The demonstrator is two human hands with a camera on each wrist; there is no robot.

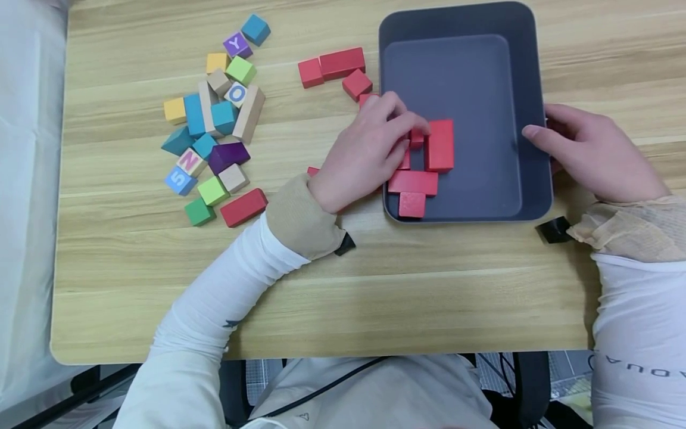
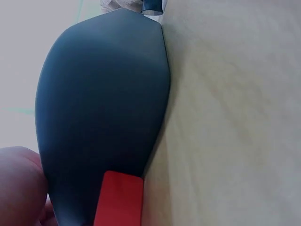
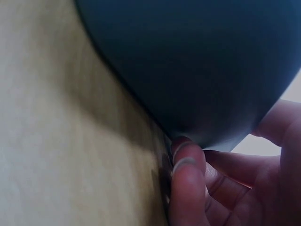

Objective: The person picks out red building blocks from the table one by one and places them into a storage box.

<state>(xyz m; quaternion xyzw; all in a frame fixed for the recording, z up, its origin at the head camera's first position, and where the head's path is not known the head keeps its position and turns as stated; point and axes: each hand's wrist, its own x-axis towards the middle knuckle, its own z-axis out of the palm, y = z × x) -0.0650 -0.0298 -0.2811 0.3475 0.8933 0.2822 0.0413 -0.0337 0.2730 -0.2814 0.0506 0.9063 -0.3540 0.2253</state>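
Observation:
A dark grey tray (image 1: 466,77) stands on the table with several red blocks in its left part. My left hand (image 1: 370,146) reaches over its left rim, thumb and index finger bent around a small red block (image 1: 417,139) beside a larger red block (image 1: 440,146). My right hand (image 1: 595,149) grips the tray's right wall, thumb over the rim and fingers outside. In the right wrist view the fingers (image 3: 188,188) lie against the outer wall, low by the table. The left wrist view shows the tray's outer side (image 2: 103,94) and a red block (image 2: 120,197) beside it.
Left of the tray lie more red blocks (image 1: 342,62), partly hidden by my left hand. Farther left is a loose group of coloured and lettered blocks, among them a purple block (image 1: 228,157), with a long red block (image 1: 243,207) at its near end. The table's front edge runs below.

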